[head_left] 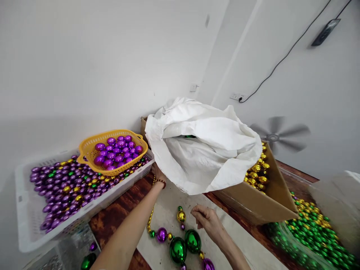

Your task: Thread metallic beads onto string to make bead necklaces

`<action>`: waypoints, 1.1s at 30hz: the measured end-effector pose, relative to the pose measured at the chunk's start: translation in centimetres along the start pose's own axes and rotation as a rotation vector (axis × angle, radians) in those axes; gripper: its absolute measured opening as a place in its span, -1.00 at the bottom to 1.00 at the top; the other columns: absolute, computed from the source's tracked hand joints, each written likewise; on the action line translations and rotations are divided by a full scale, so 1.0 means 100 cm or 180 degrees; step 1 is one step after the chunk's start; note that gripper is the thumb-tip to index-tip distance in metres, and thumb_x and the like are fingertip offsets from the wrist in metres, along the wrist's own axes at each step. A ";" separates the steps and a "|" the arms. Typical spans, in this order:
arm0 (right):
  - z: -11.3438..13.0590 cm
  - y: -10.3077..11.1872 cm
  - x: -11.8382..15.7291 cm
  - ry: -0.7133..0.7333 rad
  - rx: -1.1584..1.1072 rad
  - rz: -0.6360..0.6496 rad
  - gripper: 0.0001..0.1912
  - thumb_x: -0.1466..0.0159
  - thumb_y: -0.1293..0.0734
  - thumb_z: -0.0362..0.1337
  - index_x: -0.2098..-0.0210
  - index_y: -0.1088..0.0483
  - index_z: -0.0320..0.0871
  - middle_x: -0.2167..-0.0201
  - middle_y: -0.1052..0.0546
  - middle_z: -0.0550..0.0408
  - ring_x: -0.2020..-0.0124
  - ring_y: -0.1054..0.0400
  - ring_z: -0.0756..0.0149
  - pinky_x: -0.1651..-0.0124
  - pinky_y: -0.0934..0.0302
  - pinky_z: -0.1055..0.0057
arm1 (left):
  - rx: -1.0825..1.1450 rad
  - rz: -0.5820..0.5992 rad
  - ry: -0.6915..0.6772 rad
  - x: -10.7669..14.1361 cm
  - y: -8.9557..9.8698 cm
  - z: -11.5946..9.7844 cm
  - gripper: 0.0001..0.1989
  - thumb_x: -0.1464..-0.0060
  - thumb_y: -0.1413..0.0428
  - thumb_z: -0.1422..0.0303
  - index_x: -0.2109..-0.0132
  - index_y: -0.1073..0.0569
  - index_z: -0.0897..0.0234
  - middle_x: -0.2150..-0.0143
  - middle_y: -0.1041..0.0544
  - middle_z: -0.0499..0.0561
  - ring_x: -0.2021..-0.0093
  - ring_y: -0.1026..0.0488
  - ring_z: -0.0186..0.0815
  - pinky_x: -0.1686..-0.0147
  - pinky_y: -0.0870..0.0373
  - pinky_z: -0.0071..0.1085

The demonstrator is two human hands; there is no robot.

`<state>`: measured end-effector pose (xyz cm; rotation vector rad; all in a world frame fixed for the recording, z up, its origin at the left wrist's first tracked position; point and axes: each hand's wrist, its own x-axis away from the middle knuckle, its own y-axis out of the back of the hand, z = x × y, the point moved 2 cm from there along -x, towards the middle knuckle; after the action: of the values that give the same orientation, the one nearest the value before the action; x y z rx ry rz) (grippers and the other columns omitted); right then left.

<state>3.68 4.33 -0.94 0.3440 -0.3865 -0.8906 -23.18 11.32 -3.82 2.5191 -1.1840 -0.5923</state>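
Observation:
My left hand, with a beaded bracelet at its wrist, reaches to the left edge of a large white sack; its fingers are mostly hidden there. A string of small gold beads runs down beside that wrist to large green, purple and gold balls on the pale board. Two big green balls lie side by side in the strand. My right hand is just right of the strand's gold ball, its fingers pinched together; whatever is between them is too small to see.
At the left, a yellow basket of purple balls rests on a white crate full of mixed beads. A cardboard box with gold balls stands right of the sack. Green and gold beads fill a clear container at the far right.

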 end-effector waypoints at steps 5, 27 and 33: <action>0.013 0.002 0.008 0.0203 0.0203 -0.0133 -0.67 -0.30 -0.21 -0.06 0.42 -0.42 -0.14 0.63 -0.36 0.17 0.56 -0.33 0.32 0.47 -0.23 0.43 | 0.0504 -0.0405 0.0388 0.018 0.026 -0.007 -0.79 -0.20 -0.04 0.35 0.03 -0.44 0.23 -0.05 -0.51 0.23 -0.15 -0.39 0.00 -0.09 -0.34 -0.07; 0.079 -0.013 0.024 0.0941 0.0748 0.0126 -0.80 -0.33 -0.24 -0.28 0.34 -0.49 -0.13 0.52 -0.52 0.17 0.48 -0.45 0.33 0.39 -0.19 0.48 | 0.1189 0.1655 0.0898 0.261 0.119 -0.032 -0.73 -0.12 -0.12 0.09 0.34 -0.47 0.20 0.27 -0.60 0.01 0.20 -0.50 -0.18 0.14 -0.37 -0.32; 0.123 -0.012 0.015 0.1260 0.0839 0.0248 -0.83 -0.32 -0.28 -0.39 0.36 -0.49 -0.18 0.48 -0.53 0.17 0.49 -0.46 0.42 0.36 -0.16 0.54 | 0.1600 0.0981 0.0742 0.228 0.124 -0.059 -0.72 -0.11 -0.17 0.12 0.30 -0.53 0.27 0.27 -0.61 0.05 0.16 -0.53 -0.21 0.10 -0.40 -0.37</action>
<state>-1.98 0.86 9.59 0.7296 -0.1478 -0.6755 -15.39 -13.61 1.13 2.6029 -1.7496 0.0902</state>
